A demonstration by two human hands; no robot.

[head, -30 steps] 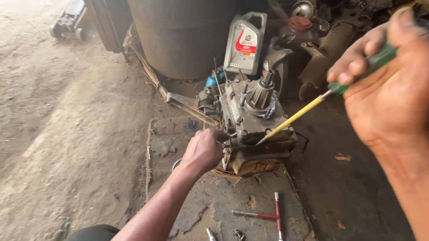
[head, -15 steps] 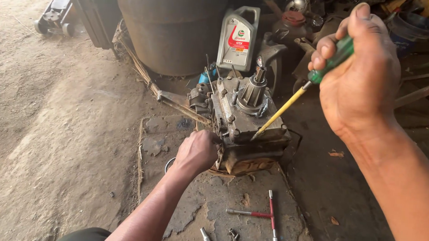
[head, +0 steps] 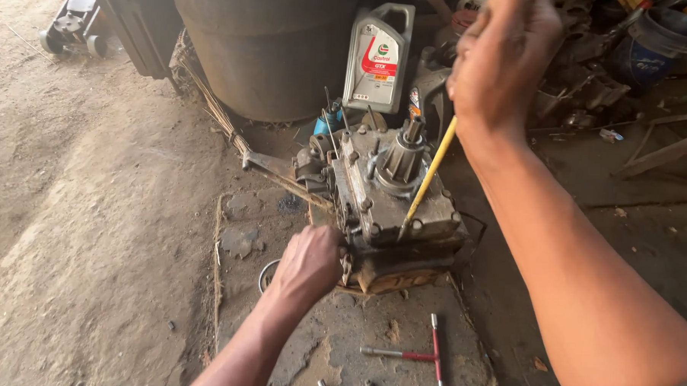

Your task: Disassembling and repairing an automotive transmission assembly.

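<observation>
single head-worn view, looked steeply down and forward from above the person's own arms. left hand (head: 308,262) sat low centre, right hand (head: 504,58) close to the lens at top, its forearm filling the right side. grey gearbox casing (head: 393,202) was mid-frame, near. dirt floor (head: 76,206) took up the left half, dark drum (head: 269,46) at the top edge. no second view to overlap.

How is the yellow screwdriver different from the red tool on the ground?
The screwdriver is yellow and held by the right hand, tilted, tip on the grey gearbox. The red tool is cross-shaped, lies flat on the ground, and no hand touches it. Both are slim hand tools.
</observation>
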